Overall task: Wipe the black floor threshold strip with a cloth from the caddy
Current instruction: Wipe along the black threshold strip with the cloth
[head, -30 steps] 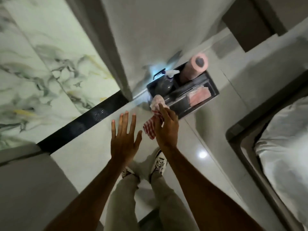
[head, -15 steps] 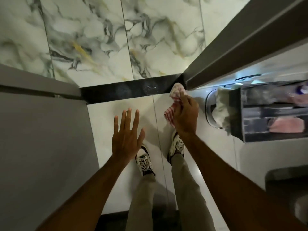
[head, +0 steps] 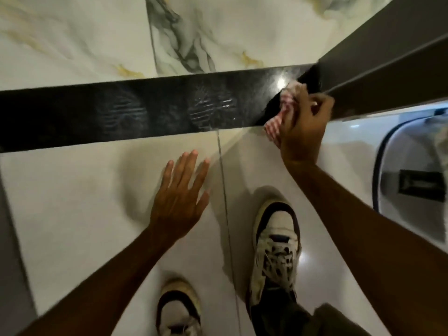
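Note:
The black threshold strip [head: 135, 107] runs across the floor from left to right, with dusty shoe prints on it. My right hand [head: 303, 127] grips a red-and-white checked cloth [head: 278, 120] and presses it on the strip's right end, beside the dark door edge. My left hand [head: 180, 197] hovers open, fingers spread, over the pale tile just below the strip. The caddy is out of view.
A dark door [head: 383, 69] slants in from the upper right. A white rounded object with a dark rim [head: 412, 178] stands at the right edge. Marble tiles [head: 97, 32] lie beyond the strip. My two sneakers [head: 274, 246] stand on the pale floor.
The view has dropped much closer to the floor. My right hand has carried the cloth forward onto the strip's right end. The caddy has left the view.

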